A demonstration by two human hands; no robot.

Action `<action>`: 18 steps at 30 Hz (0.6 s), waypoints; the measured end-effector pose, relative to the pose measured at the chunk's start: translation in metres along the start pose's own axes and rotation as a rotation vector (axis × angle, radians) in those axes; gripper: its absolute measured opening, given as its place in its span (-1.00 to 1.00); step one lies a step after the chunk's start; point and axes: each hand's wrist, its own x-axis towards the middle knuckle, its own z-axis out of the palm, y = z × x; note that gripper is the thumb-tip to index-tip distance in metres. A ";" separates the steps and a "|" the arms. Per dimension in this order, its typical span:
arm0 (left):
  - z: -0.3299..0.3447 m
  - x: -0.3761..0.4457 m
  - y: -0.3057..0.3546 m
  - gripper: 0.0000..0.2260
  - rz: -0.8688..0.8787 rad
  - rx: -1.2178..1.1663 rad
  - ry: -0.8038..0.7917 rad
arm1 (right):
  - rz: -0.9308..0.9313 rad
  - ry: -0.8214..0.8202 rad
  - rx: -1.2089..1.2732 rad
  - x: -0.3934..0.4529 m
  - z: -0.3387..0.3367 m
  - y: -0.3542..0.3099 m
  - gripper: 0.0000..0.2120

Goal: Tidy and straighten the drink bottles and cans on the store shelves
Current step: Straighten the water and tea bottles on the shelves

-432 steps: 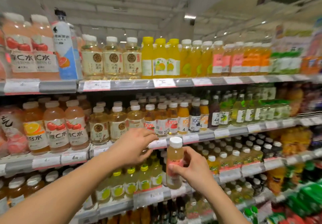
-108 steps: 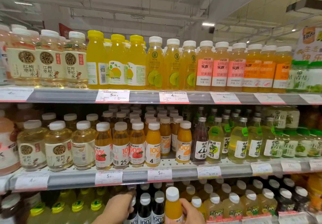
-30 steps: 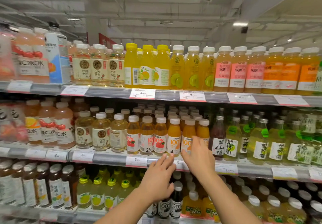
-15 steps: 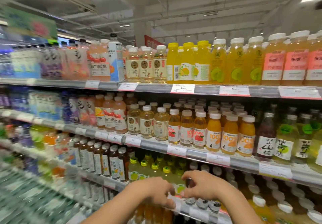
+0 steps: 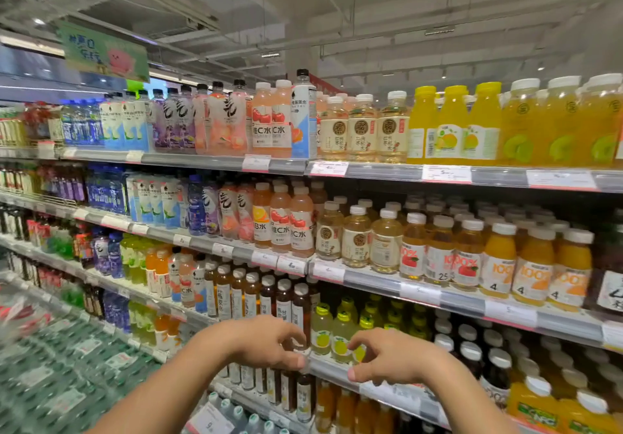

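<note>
My left hand (image 5: 263, 342) and my right hand (image 5: 397, 359) hover side by side in front of the third shelf's rail (image 5: 330, 371). Both have loosely curled fingers, thumb and forefinger apart, with nothing in them. Between them stand pale yellow lemon-drink bottles (image 5: 322, 332) with green caps. Dark tea bottles (image 5: 285, 302) with white caps stand just behind my left fingers; whether they touch is unclear. On the shelf above, orange juice bottles (image 5: 532, 271) and apple juice bottles (image 5: 438, 258) stand in rows.
The top shelf carries yellow juice bottles (image 5: 451, 126) and a tall blue-and-white bottle (image 5: 303, 116) next to pink bottles. Shelves of mixed drinks run away to the left. Green packs (image 5: 67, 366) fill the low shelf at lower left. A green sign (image 5: 104, 50) hangs overhead.
My hands have dropped from the orange juice row on the second shelf to the third shelf's rail. The view has swung left along the aisle.
</note>
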 end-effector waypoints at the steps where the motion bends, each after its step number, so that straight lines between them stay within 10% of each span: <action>1: -0.006 -0.005 -0.012 -0.44 0.012 0.016 0.014 | 0.008 0.011 -0.003 0.004 0.003 -0.012 -0.34; 18: -0.105 -0.032 -0.135 -0.54 0.267 0.212 0.304 | 0.119 0.210 -0.033 0.037 0.019 -0.146 -0.35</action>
